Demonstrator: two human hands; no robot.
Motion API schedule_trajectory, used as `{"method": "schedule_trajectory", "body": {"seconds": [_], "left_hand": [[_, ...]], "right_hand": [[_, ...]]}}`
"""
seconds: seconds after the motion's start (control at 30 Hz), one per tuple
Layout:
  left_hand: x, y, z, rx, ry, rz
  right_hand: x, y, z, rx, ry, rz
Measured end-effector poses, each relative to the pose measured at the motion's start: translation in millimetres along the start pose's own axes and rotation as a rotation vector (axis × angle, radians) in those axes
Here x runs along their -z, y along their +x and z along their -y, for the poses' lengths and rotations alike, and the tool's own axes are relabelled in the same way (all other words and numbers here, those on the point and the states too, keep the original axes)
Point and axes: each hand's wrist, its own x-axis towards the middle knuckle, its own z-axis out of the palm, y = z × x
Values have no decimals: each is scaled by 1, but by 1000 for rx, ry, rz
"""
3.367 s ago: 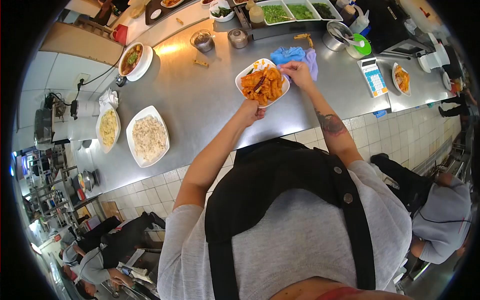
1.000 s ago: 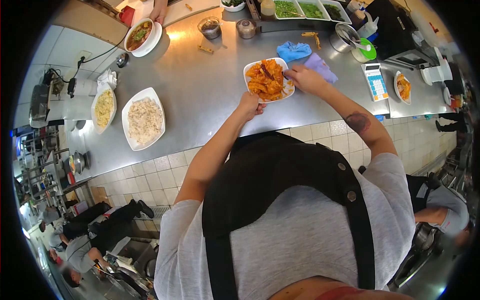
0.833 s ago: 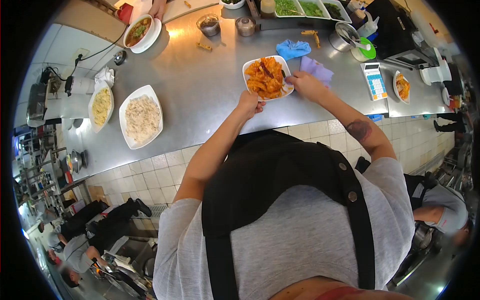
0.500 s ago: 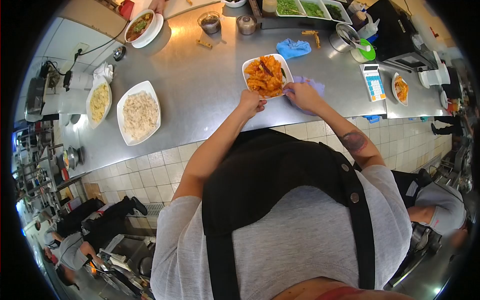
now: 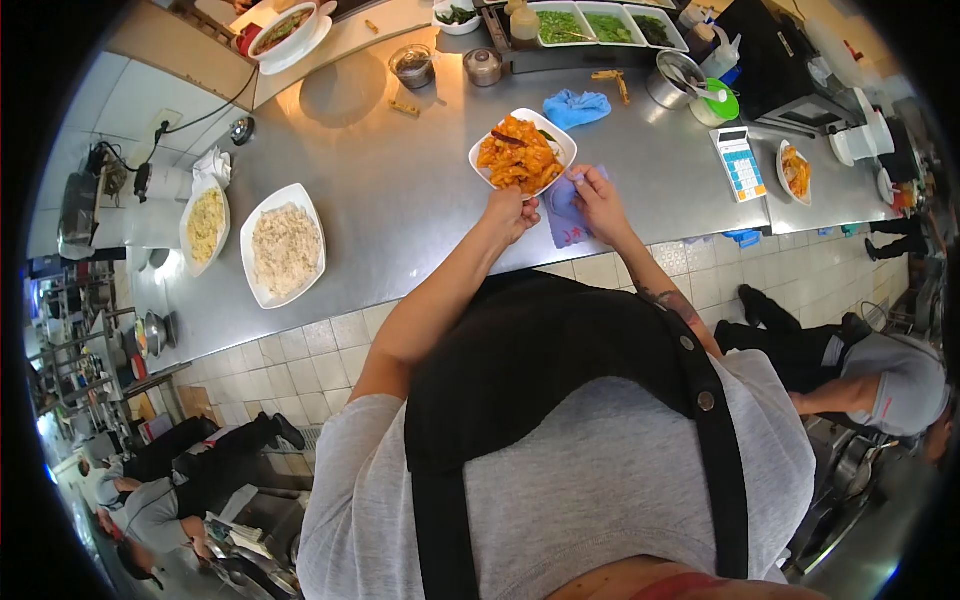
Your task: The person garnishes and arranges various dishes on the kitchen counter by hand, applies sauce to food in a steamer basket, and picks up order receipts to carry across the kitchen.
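Note:
A white square bowl (image 5: 565,143) holds orange sauced pieces of food (image 5: 518,155) with a dark red chili on top. My left hand (image 5: 512,213) grips the bowl's near edge, fingers curled round it. Just right of the bowl is my right hand (image 5: 600,203), its fingers bent together; whether something small is between them is hidden. Beneath and beside that hand lies a purple cloth (image 5: 566,222) with a reddish pattern. A crumpled blue cloth (image 5: 577,108) rests behind the bowl.
On the steel counter (image 5: 400,210) are a rice dish (image 5: 286,252), a yellow dish (image 5: 206,226), two glass jars, a calculator (image 5: 741,165), a metal pot (image 5: 672,82) and a smaller orange dish (image 5: 795,174). A soup bowl (image 5: 283,32) is at the back left. Several people work behind.
The soup bowl has moved off the counter onto the back ledge. The purple cloth has shifted nearer the front edge, and my right hand has come away from the orange food's bowl.

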Motion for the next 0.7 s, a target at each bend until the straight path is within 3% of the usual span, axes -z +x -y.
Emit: {"method": "schedule_trajectory", "body": {"seconds": [0.27,0.37,0.43,0.5,0.6,0.7], "left_hand": [[-2,7,-13,29,-1,82],[-5,-8,-33,60,-45,113],[-3,-27,-51,79,-34,122],[3,-41,-72,90,5,150],[7,-64,-100,51,123,204],[2,-91,-120,22,206,241]], "right_hand": [[-1,14,18,-49,551,353],[14,15,18,21,721,121],[42,20,24,157,784,154],[70,25,43,236,530,47],[87,17,64,524,-1210,-557],[55,-4,88,634,-1398,-790]]}}
